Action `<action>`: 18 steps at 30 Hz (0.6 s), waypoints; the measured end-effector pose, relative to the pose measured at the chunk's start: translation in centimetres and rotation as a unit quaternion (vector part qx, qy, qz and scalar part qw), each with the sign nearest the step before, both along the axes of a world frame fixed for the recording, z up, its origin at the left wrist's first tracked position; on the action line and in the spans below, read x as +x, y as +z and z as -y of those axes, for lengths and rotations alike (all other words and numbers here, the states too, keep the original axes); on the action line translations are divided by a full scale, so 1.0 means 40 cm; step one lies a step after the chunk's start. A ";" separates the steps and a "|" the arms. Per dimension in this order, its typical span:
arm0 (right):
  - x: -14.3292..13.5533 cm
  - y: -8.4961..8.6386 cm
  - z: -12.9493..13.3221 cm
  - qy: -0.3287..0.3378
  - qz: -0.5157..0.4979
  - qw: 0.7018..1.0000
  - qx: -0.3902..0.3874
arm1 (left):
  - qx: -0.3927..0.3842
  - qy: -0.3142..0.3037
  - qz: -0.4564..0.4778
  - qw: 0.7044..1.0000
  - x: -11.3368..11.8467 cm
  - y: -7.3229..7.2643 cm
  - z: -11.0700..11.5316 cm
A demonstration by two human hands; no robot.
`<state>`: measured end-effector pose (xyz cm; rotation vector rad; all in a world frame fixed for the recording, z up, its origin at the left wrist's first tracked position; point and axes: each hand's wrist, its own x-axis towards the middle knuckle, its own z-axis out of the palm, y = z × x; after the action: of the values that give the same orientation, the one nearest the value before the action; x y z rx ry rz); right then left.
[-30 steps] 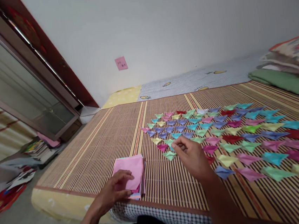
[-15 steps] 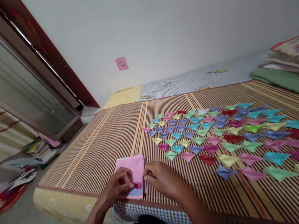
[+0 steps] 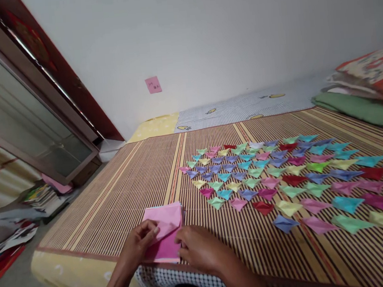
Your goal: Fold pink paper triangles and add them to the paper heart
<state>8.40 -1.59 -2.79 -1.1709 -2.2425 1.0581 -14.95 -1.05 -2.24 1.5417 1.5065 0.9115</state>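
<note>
A stack of square coloured paper [image 3: 178, 207] lies near the front edge of the bed mat. Its top pink sheet [image 3: 164, 216] is lifted along the near side, baring a magenta sheet [image 3: 164, 250] underneath. At the stack's left, my left hand [image 3: 138, 241] pinches the pink sheet's near edge between thumb and fingers. My right hand [image 3: 198, 246] is closed at the right edge of the stack, its fingertips against paper; which sheet they grip is partly hidden. To the right, many small folded paper pieces [image 3: 263, 208] in mixed colours lie in rows.
The striped mat [image 3: 115, 191] covers the bed, over a yellow and checked sheet [image 3: 235, 105]. Folded bedding [image 3: 360, 107] sits at the far right. A pink note [image 3: 153, 85] is on the wall. Books [image 3: 42, 197] are piled left, beyond the bed.
The pink top sheet's near edge has risen, and more magenta now shows beneath it. My right hand has moved in against the stack and slightly nearer me. The view has shifted a little.
</note>
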 end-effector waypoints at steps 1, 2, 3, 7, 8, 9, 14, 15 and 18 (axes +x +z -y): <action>-0.001 -0.002 -0.002 -0.003 0.000 1.000 -0.003 | 0.024 0.033 -0.016 0.999 -0.001 0.012 -0.001; -0.003 -0.005 -0.003 -0.006 0.000 1.000 -0.006 | 0.061 0.068 -0.036 0.995 0.002 0.028 -0.002; -0.005 -0.007 -0.004 -0.009 -0.002 1.000 -0.010 | 0.102 0.110 -0.052 0.987 0.008 0.049 -0.003; -0.015 -0.011 -0.006 -0.024 -0.019 0.999 -0.021 | 0.254 0.260 -0.094 0.927 0.089 0.157 -0.021; -0.017 -0.011 -0.009 -0.028 -0.026 0.999 -0.021 | 0.284 0.286 -0.094 0.910 0.121 0.181 -0.030; -0.017 -0.011 -0.014 -0.039 -0.055 0.997 -0.027 | 0.311 0.306 -0.082 0.896 0.154 0.202 -0.040; 0.028 0.006 -0.070 -0.162 -0.334 0.924 -0.089 | 0.405 0.322 -0.063 0.853 0.308 0.240 -0.081; 0.049 0.016 -0.081 -0.183 -0.353 0.913 -0.092 | 0.422 0.308 -0.060 0.851 0.331 0.238 -0.082; 0.120 0.059 -0.096 -0.244 -0.550 0.788 -0.128 | 0.462 0.196 -0.076 0.862 0.383 0.224 -0.069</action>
<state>13.19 2.25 -0.44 -0.7833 -0.8504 1.3309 0.35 1.72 6.73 2.0055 1.6107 2.0036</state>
